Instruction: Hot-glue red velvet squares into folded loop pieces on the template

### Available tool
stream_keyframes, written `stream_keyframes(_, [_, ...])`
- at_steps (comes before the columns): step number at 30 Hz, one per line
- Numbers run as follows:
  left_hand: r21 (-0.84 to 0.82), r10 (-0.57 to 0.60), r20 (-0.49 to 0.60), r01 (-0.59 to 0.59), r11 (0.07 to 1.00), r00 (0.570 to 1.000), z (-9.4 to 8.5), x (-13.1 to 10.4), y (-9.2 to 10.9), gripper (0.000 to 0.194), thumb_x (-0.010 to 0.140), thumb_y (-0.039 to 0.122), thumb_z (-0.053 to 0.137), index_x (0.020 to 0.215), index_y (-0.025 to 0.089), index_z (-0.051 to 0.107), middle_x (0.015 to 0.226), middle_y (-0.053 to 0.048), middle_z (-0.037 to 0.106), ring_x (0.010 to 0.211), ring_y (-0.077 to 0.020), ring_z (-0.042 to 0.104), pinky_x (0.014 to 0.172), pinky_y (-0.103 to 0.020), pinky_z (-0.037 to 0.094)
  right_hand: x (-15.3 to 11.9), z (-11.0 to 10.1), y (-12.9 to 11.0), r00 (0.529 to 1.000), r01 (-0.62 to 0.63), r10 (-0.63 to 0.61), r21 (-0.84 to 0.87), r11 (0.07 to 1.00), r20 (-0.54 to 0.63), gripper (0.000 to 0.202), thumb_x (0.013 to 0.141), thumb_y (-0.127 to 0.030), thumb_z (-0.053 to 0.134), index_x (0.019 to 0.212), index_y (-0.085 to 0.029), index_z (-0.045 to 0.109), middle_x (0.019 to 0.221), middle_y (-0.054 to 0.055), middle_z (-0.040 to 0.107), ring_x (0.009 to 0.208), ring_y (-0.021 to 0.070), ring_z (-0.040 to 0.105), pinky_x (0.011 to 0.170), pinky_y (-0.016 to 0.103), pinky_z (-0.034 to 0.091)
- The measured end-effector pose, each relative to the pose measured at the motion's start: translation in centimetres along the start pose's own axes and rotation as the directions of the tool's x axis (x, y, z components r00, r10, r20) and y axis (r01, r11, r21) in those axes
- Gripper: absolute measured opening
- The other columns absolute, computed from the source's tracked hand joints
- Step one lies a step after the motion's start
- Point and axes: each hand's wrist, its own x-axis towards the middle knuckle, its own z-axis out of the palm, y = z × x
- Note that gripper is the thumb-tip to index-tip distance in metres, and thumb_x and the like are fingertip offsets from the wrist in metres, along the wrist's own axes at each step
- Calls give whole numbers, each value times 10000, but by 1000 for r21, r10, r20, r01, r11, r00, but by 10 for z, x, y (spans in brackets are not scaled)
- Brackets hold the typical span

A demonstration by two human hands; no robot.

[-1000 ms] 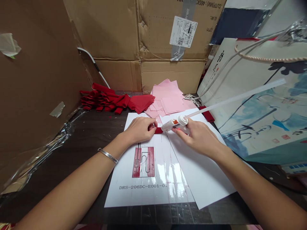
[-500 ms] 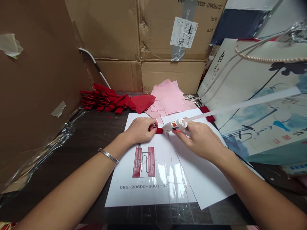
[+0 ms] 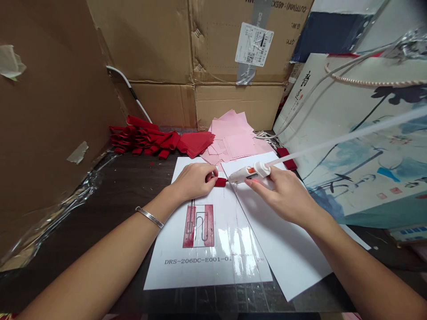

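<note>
My left hand (image 3: 196,181) pinches a small red fabric piece (image 3: 220,182) above a white printed sheet (image 3: 167,271). Wrapped in my right hand (image 3: 283,191) is a white glue gun (image 3: 247,173), a long translucent glue stick (image 3: 333,141) sticking out of its back. The gun's nozzle is close beside the right end of the red piece; whether they touch is hard to tell. Below my left hand, the sheet shows a picture (image 3: 199,226) of a red and white piece with a clip.
Folded red fabric pieces (image 3: 143,138) lie at the back left, beside pink paper squares (image 3: 233,133). Metal clips (image 3: 268,138) and a dark red piece (image 3: 287,158) are near the paper bag (image 3: 353,133). Cardboard (image 3: 143,40) walls the back and left. A second white sheet (image 3: 290,249) lies right.
My right hand has moved slightly right with the glue gun, leaving more of the red piece's right end in view. My left hand keeps its pinch.
</note>
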Motion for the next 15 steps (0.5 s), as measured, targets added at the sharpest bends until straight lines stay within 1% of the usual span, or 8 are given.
stream_keyframes(3, [-16, 32, -25, -33, 999, 999, 1, 0, -2, 121, 812, 165, 532, 826, 183, 651, 708, -14, 644, 655, -162, 560, 615, -281, 391, 0, 2, 8, 997, -74, 75, 34, 997, -36, 302, 876, -485, 529, 887, -203, 636, 699, 36, 649, 601, 191, 529, 557, 313, 365])
stream_keyframes(8, [-47, 43, -60, -46, 998, 997, 0, 0, -2, 130, 811, 147, 524, 842, 176, 647, 728, -16, 643, 649, -154, 551, 610, -276, 396, 2, 1, 13, 993, -73, 83, 111, 991, -84, 308, 865, -485, 550, 805, -200, 651, 671, 26, 607, 574, 164, 494, 529, 302, 343])
stream_keyframes(12, [-45, 52, -80, -56, 997, 995, 1, -1, -2, 130, 816, 153, 528, 862, 180, 646, 731, -13, 638, 646, -153, 543, 618, -278, 397, 2, 1, 13, 993, -104, 110, 137, 985, -36, 295, 857, -484, 563, 864, -209, 667, 710, 22, 630, 605, 170, 514, 554, 303, 364])
stream_keyframes(15, [-36, 55, -65, -57, 998, 996, 0, -1, -2, 121, 818, 164, 535, 862, 182, 645, 740, -14, 638, 656, -155, 547, 618, -277, 398, 2, 5, 12, 993, -118, 119, 120, 986, -2, 313, 862, -497, 546, 866, -202, 651, 699, 24, 629, 604, 178, 524, 555, 307, 369])
